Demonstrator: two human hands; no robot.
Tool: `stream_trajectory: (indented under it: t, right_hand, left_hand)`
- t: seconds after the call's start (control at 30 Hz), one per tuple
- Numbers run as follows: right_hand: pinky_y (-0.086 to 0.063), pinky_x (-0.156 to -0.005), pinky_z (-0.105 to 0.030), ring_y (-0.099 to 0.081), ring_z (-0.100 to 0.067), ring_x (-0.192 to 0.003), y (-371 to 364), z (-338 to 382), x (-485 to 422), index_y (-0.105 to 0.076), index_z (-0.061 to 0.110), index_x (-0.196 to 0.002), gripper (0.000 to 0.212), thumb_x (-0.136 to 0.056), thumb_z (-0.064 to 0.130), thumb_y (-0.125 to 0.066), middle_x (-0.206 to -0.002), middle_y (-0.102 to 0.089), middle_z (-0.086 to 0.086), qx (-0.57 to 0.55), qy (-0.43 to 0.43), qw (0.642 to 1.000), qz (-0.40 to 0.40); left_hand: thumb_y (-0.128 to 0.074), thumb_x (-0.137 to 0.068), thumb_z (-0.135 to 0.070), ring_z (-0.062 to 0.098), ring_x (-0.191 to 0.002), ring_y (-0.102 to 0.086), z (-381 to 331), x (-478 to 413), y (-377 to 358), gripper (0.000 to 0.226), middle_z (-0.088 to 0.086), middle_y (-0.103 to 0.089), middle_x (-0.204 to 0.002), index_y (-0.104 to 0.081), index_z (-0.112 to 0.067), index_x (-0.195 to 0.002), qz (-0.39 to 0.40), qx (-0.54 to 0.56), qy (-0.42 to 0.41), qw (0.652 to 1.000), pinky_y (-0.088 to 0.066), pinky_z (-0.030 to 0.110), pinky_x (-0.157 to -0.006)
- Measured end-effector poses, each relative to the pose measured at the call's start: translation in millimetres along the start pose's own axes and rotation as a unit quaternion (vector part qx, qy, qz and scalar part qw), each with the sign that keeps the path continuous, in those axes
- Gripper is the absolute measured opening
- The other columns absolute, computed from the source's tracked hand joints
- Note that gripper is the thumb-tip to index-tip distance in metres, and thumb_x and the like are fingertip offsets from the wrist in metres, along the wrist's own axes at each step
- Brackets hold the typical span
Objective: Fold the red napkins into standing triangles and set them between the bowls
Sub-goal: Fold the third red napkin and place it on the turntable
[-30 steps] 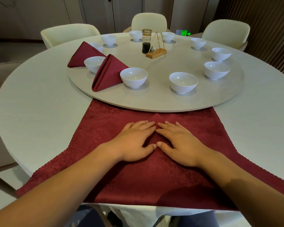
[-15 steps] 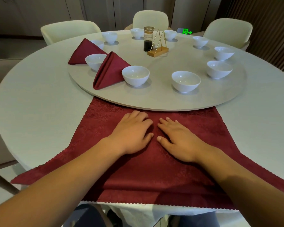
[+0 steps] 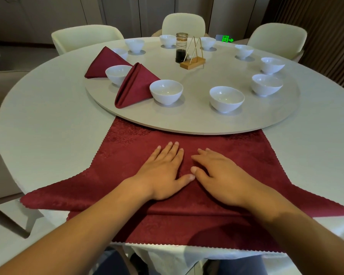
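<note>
The left hand (image 3: 163, 173) and right hand (image 3: 216, 173) lay flat, straight-fingered, side by side upon the red napkin (image 3: 127, 155), stretched crosswise beneath both.

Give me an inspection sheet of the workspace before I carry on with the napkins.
Surface: round pale table carrying a turntable.
Job's things: near folded napkin and far folded napkin stand among the white bowls on the turntable's left side. A flat napkin lies at the near table edge.
Clutter: glass jar with dark liquid, and a wire stand on a wooden base, mid-turntable.
Grippers: left hand and right hand press on the flat napkin, fingers straight.
Cables: nothing seen.
Surroundings: cream chairs, green exit sign.
</note>
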State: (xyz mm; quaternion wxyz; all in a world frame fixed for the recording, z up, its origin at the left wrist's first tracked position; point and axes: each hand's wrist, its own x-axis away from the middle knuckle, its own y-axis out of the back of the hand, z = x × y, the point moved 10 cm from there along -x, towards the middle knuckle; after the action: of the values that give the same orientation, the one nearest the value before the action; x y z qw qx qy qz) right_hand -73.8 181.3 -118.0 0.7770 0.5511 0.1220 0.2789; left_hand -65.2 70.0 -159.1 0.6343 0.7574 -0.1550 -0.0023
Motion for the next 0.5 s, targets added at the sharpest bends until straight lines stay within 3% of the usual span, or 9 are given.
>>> stream_trajectory:
  t: [0.2, 0.33, 0.5]
  right_hand:
    - [0.003, -0.126, -0.035, 0.006, -0.015, -0.155, -27, -7, 20, -0.018, 0.030, -0.159, 0.062, -0.103, 0.056, -0.028, -0.169, -0.003, 0.001, 0.051, -0.008, 0.999, -0.003]
    - [0.010, -0.124, -0.033, 0.016, -0.010, -0.153, -36, -11, 27, -0.010, 0.032, -0.160, 0.077, -0.092, 0.067, -0.006, -0.168, 0.005, 0.004, 0.077, 0.001, 0.997, -0.024]
    - [0.012, -0.122, -0.031, 0.017, -0.009, -0.152, -37, -10, 32, -0.009, 0.032, -0.160, 0.079, -0.090, 0.068, -0.003, -0.168, 0.006, 0.005, 0.076, 0.010, 0.997, -0.029]
  left_hand:
    - [-0.027, -0.101, -0.066, 0.012, -0.153, 0.022, -2, 1, 3, 0.083, 0.002, 0.016, -0.170, 0.002, -0.019, -0.163, -0.022, 0.009, -0.003, 1.000, 0.013, 0.038, -0.126]
    - [-0.026, -0.103, -0.062, 0.013, -0.154, 0.021, -10, 14, 4, 0.078, 0.003, 0.013, -0.170, -0.001, -0.020, -0.164, -0.030, 0.012, -0.007, 0.999, 0.013, 0.039, -0.126]
    - [-0.025, -0.107, -0.053, 0.013, -0.154, 0.020, -20, 30, -2, 0.069, 0.003, 0.014, -0.170, -0.003, -0.020, -0.164, -0.033, 0.009, -0.013, 0.999, 0.013, 0.038, -0.126]
